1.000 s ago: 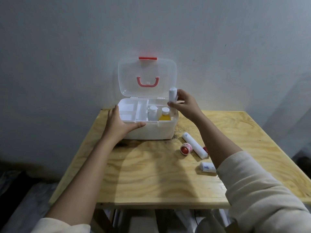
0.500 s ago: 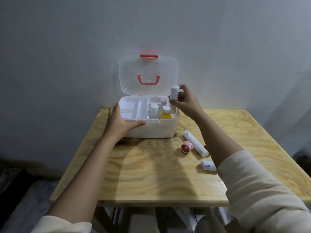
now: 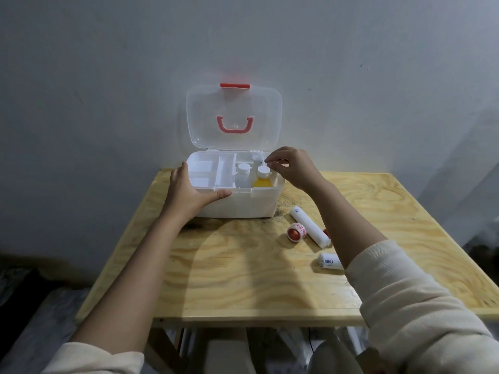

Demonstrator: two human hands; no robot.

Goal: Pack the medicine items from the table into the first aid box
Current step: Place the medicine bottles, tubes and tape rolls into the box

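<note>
The white first aid box (image 3: 243, 205) stands open at the table's back, its clear lid (image 3: 235, 117) upright against the wall. My left hand (image 3: 186, 193) grips the box's front left corner. My right hand (image 3: 294, 168) hovers over the right compartment, fingertips pinched at the top of a white tube (image 3: 256, 157) standing inside. A white bottle (image 3: 243, 172) and a yellow bottle (image 3: 262, 180) stand in the same compartment. On the table lie a long white roll (image 3: 310, 226), a red-ended tape roll (image 3: 296, 232) and a small white roll (image 3: 329, 261).
The wooden table (image 3: 243, 279) stands against a grey wall. A small red item (image 3: 326, 232) shows partly behind my right forearm. The box's left compartments (image 3: 201, 168) hold nothing visible. Dark floor lies to the left of the table.
My right hand has lowered the white tube from above the box's rim down into the right compartment. The left hand has stayed on the box.
</note>
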